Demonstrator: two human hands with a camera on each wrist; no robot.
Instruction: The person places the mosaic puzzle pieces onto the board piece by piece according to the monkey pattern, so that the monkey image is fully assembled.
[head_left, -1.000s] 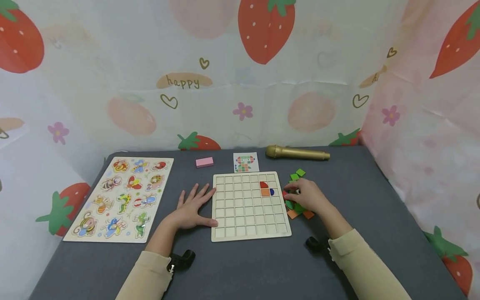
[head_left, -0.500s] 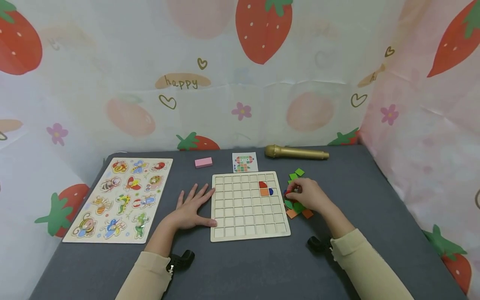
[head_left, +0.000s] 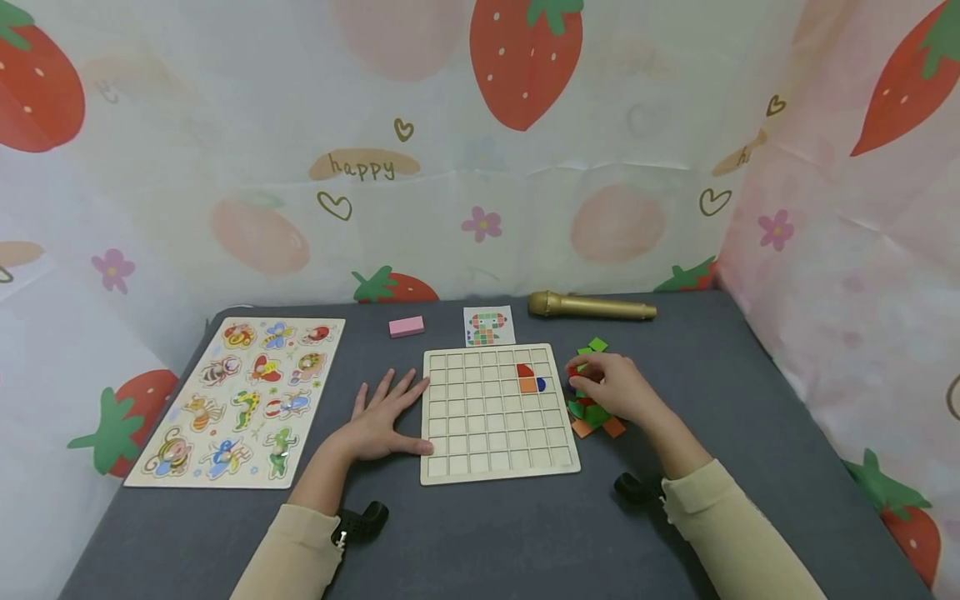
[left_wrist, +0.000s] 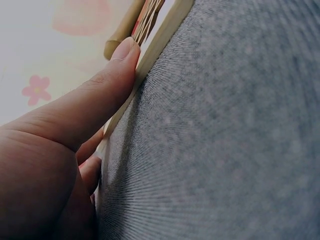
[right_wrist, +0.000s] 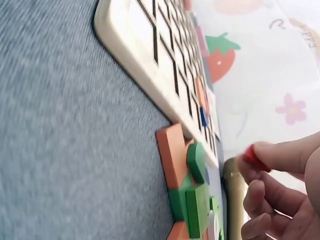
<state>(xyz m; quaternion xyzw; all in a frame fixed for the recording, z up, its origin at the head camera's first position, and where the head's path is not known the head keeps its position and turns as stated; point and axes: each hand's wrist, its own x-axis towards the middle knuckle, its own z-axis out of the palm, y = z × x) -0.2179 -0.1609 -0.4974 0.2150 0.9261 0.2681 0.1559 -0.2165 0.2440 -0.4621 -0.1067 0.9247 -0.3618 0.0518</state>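
Red shows between the thumb and finger of the right hand (head_left: 618, 387): it is a small red piece (right_wrist: 256, 158), pinched above a heap of loose tiles (head_left: 596, 415), near the right edge of the pale grid board (head_left: 483, 421). Its exact shape I cannot tell, because it is blurred and partly covered. The heap has green and orange tiles, some lying one on another. The left hand (head_left: 382, 427) has its fingers spread and straight, with the thumb and fingertips touching the left edge of the board. In the upper right part of the board lie a red quarter-round tile (head_left: 525, 369), an orange square tile (head_left: 527, 385) directly below it, and a blue rounded tile (head_left: 542, 384) beside the orange one. Behind the board are a pattern card (head_left: 488, 326) with a figure of coloured squares, a golden microphone (head_left: 592, 307) and a pink block (head_left: 406, 327). On the wall cloth (head_left: 442, 83) one can read "happy" (in thin handwritten letters on a tan patch), and, farther right, what seems to be "hi".
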